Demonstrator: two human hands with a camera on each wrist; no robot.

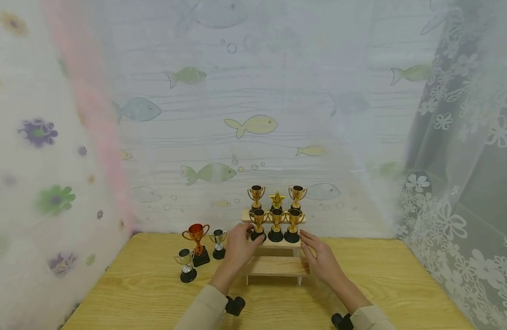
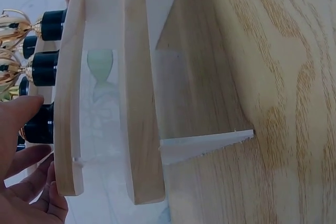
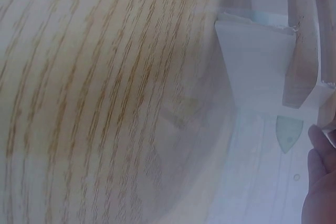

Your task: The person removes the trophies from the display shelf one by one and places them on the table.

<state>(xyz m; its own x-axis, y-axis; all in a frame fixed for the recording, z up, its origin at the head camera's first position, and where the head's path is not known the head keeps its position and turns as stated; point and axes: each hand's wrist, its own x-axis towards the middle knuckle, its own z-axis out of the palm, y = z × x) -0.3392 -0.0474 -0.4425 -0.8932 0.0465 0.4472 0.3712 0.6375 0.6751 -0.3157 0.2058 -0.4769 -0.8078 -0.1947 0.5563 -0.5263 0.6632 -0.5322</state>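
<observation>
A three-tier wooden stand (image 1: 274, 265) holds small gold trophies on black bases. On its middle step three gold trophy cups stand in a row. My left hand (image 1: 238, 247) is at the left end of that step, thumb and fingers about the base of the leftmost gold trophy cup (image 1: 258, 220); the left wrist view shows the thumb on its black base (image 2: 39, 124). My right hand (image 1: 321, 256) touches the step's right end with its fingertips, beside the right gold trophy cup (image 1: 293, 221), holding nothing. In the right wrist view, only part of the fingers (image 3: 321, 156) shows.
On the top step stand two gold cups and a gold star trophy (image 1: 277, 200). Left of the stand are an orange-red trophy (image 1: 197, 238) and two silver ones (image 1: 186, 263). The wooden table (image 1: 146, 284) meets a fish-patterned curtain (image 1: 253, 82) behind.
</observation>
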